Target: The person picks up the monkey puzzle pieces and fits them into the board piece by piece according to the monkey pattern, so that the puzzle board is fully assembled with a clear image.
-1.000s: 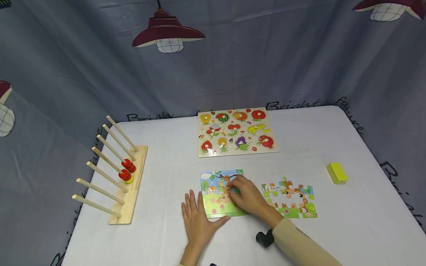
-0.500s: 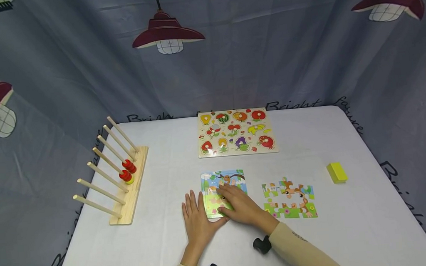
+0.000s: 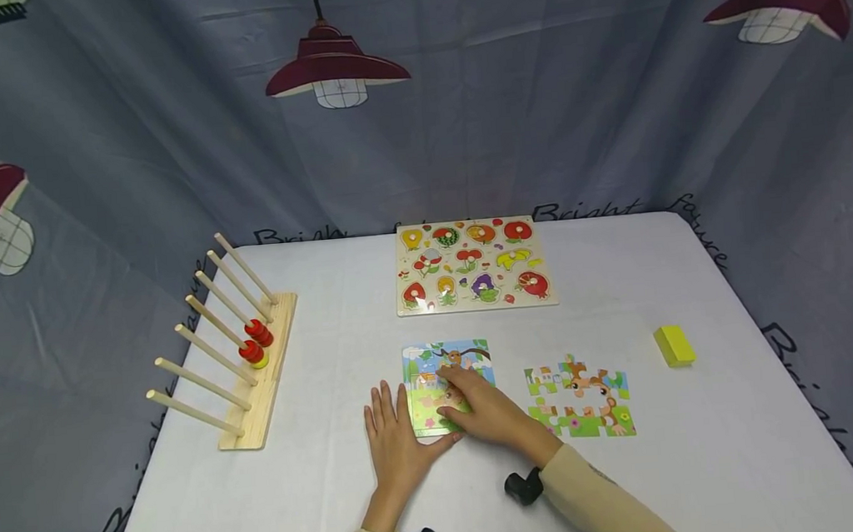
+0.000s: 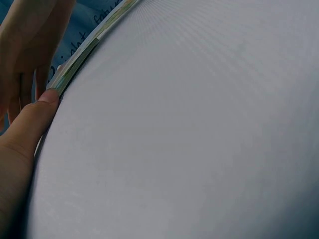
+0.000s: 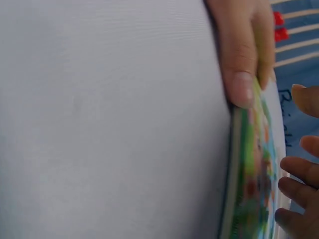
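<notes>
A jigsaw board (image 3: 422, 421) with a cartoon animal picture lies at the middle of the table in the head view. My left hand (image 3: 399, 456) rests flat at its lower left corner, fingers stretched along the left side and thumb against the near edge; the left wrist view shows that thumb (image 4: 45, 102) on the edge. Over the board's right half is my right hand (image 3: 489, 415), fingers loosely bent and apart, and no piece shows in it. In the right wrist view its fingers (image 5: 299, 191) appear just off the picture. Loose jigsaw pieces (image 3: 619, 418) lie to the right.
Behind the jigsaw lies a wooden fruit puzzle board (image 3: 478, 302). A wooden peg rack (image 3: 273, 378) with red rings (image 3: 257, 333) stands at the left. A yellow block (image 3: 675, 347) sits at the right on the white table (image 3: 713, 461); a grey curtain hangs behind.
My right hand has moved from a pinch at the jigsaw's upper right toward the lower left, and its fingers have spread. The left hand stays where it was.
</notes>
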Motion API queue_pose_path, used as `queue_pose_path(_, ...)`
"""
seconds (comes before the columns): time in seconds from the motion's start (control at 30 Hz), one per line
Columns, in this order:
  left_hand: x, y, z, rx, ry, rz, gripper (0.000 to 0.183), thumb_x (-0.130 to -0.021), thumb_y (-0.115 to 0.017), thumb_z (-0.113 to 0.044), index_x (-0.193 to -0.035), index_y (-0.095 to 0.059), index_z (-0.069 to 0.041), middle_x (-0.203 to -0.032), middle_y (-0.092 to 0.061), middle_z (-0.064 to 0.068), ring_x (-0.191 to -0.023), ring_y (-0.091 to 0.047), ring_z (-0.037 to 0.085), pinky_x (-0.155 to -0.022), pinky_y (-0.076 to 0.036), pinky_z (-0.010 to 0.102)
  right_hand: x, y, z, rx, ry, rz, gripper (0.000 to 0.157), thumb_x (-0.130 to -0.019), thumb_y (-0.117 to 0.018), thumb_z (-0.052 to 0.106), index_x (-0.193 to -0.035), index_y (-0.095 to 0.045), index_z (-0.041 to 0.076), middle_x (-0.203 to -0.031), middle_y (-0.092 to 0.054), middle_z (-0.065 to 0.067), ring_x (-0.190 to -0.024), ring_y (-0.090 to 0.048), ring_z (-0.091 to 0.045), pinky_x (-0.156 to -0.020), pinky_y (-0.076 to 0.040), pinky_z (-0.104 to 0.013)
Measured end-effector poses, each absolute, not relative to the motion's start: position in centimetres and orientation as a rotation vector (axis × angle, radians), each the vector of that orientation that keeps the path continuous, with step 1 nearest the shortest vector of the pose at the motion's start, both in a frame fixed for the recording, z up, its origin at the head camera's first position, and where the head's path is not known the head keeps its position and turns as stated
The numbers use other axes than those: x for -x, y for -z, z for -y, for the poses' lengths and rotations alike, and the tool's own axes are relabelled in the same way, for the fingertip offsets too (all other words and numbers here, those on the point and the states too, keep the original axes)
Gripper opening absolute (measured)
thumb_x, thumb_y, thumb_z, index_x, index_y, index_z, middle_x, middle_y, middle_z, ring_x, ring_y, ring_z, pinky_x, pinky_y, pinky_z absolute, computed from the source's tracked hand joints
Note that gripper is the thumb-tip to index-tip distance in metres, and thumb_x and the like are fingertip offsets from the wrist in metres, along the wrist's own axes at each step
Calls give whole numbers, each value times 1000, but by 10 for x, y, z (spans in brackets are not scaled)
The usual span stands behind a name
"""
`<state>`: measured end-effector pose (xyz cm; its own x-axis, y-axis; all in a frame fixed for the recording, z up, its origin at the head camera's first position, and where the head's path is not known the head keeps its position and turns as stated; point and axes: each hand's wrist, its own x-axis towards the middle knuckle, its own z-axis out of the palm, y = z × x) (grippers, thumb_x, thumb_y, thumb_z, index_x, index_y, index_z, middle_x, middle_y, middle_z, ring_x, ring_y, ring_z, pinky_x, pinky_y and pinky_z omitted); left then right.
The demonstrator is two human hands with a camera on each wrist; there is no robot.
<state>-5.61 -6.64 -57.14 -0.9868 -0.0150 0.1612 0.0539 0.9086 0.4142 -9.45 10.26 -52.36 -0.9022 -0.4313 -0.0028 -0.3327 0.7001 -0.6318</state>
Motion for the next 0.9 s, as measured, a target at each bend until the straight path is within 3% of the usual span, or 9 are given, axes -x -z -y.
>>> queue_pose_path(0.23, 56, 572, 66, 39, 670, 2904, 120, -53, -58, -82, -140, -31, -3, -148, -20, 23, -140, -10, 36, -112, -6, 51, 104, 511, -119, 437, 1283, -2746, 47, -87, -60, 29, -127, -50, 7, -126, -54, -9, -115, -53, -28, -97, -42, -47)
queue_pose_path(0.37, 56, 571, 66, 32, 691, 2911, 120, -53, -60, -80, -140, -31, -3, -149, -19, 22, -140, -9, 36, -112, -5, 51, 108, 509, -135, 284, 1342, -2764, 40, -86, -61, 26, -122, -55, 8, -122, -57, -10, -114, -53, -29, -97, -41, -50)
queue_pose_path(0.7, 55, 570, 65, 17, 701, 2920, 120, -52, -60, -80, -140, -31, -4, -150, -18, 21, -141, -8, 35, -112, -3, 50, 109, 517, -191, 38, 1375, -2831, 40, -88, -59, 28, -121, -55, 7, -105, -63, -10, -97, -59, -25, -83, -47, -42)
queue_pose_path(0.9, 55, 570, 65, 17, 717, 2916, 120, -52, -61, -80, -140, -30, -4, -149, -18, 22, -141, -8, 35, -112, -3, 50, 105, 521, -220, -92, 1314, -2859, 38, -88, -59, 23, -121, -54, 7, -103, -63, -12, -96, -59, -25, -84, -46, -41)
